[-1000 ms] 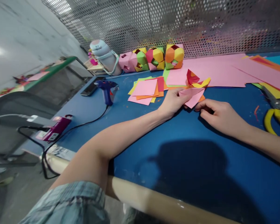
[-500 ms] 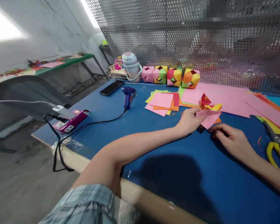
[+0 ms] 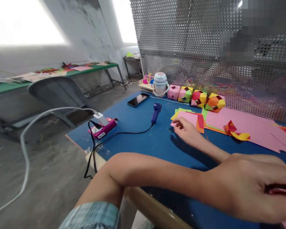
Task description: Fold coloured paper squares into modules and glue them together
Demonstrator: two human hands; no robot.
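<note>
My left hand (image 3: 250, 187) is close to the camera at the lower right, its fingers closed on a folded pink paper piece (image 3: 282, 191) that shows only as a sliver. My right hand (image 3: 187, 128) reaches across behind it to the left. Its fingertips rest at the near edge of a stack of coloured paper squares (image 3: 193, 118) on the blue table (image 3: 143, 140), and it holds nothing. A folded red and yellow paper piece (image 3: 235, 131) lies to the right of the stack.
Several paper cubes (image 3: 199, 98) line the perforated metal screen beside a pale jug (image 3: 160, 84). A blue glue gun (image 3: 156, 111), a phone (image 3: 138, 99) and a pink power strip (image 3: 102, 128) lie at the left. Large pink sheets (image 3: 250, 125) spread at the right. A grey chair (image 3: 57, 92) stands beyond the table's edge.
The view has swung up and to the left. My left hand has drawn the pink piece toward me, and my right hand has left it and moved left to the paper stack.
</note>
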